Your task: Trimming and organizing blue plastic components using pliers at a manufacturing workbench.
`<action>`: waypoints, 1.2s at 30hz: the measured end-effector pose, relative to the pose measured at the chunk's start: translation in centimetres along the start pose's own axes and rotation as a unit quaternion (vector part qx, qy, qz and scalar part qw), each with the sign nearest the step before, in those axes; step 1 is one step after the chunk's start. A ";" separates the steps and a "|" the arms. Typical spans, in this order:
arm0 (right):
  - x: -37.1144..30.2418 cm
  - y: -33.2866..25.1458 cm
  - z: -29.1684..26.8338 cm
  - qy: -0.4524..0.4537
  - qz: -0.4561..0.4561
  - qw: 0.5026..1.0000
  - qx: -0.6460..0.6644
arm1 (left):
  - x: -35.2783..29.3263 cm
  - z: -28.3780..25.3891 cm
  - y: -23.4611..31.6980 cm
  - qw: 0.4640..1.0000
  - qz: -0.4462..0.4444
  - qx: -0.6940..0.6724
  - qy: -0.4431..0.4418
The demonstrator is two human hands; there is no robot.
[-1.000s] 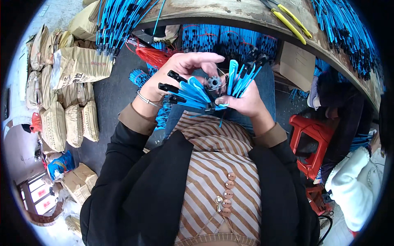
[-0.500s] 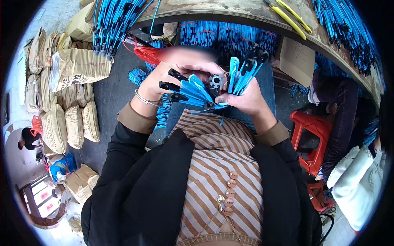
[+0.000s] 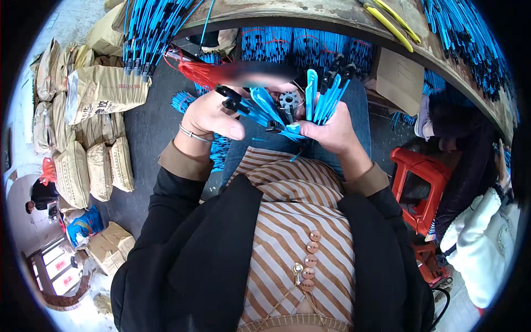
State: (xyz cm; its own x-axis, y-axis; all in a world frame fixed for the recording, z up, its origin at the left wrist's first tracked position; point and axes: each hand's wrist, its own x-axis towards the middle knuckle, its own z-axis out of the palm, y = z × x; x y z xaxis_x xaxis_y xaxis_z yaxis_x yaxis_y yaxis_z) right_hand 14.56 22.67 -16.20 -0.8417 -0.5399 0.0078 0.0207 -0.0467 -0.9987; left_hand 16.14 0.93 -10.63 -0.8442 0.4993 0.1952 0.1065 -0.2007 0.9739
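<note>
My left hand [image 3: 213, 117] curls its fingers behind a grey notched hub [image 3: 289, 99], its thumb lifted away from the ribs. Several blue umbrella ribs [image 3: 264, 103] with black plastic joints fan out between that hand and the hub. My right hand [image 3: 332, 130] is closed around a bunch of upright blue ribs [image 3: 326, 105], its thumb pressed near their lower ends beside the hub. A thin wire loops by the hub. Part of my left fingers is hidden by a blurred patch.
A wooden table [image 3: 310, 14] carries blue ribs [image 3: 152, 33] and yellow-handled pliers [image 3: 390, 25]. Tied rib bundles [image 3: 293, 47] stand underneath. Red string [image 3: 196, 72] hangs near my left hand. Sacks [image 3: 72, 171] are piled left; a red stool [image 3: 417, 188] and a person sit right.
My left thumb has moved off the ribs and stretched out. The hub has turned to show more of its notched face. My right thumb has shifted slightly. The person at right has moved.
</note>
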 end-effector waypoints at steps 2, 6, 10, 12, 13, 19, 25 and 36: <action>0.0 0.1 0.1 0.004 -0.003 1.000 -0.013 | 0.0 0.4 -0.2 1.000 -0.002 -0.009 0.020; -0.2 0.8 0.2 0.023 0.005 0.999 -0.023 | 0.5 1.9 -0.5 0.988 -0.059 0.092 0.112; -0.5 1.1 0.0 0.015 0.012 1.000 -0.013 | 0.5 2.5 -0.3 0.983 -0.069 0.099 0.137; -0.7 1.2 -0.4 0.002 0.016 1.000 0.001 | 0.6 2.6 -0.3 0.987 -0.061 0.074 0.131; -0.8 1.2 -0.9 -0.024 0.006 0.999 0.027 | 0.6 2.7 -0.3 0.986 -0.062 0.073 0.133; 0.3 -0.9 -3.4 -0.099 0.114 0.959 0.239 | 1.2 3.1 -1.0 0.991 -0.026 0.063 0.116; 3.9 -4.8 -5.8 -0.316 0.141 0.936 0.057 | 1.8 3.1 -0.6 0.986 0.012 0.157 0.057; 1.2 -3.6 -4.4 -0.213 0.126 0.968 0.036 | 1.8 3.1 -0.6 0.983 -0.007 0.174 0.060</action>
State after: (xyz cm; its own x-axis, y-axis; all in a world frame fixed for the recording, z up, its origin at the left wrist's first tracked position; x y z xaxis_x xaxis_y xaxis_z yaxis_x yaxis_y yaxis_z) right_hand 11.10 25.84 -12.78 -0.5069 -0.8384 -0.2003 0.2463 0.0818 -0.9657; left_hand 16.21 4.53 -10.56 -0.9005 0.3925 0.1875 0.2510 0.1169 0.9609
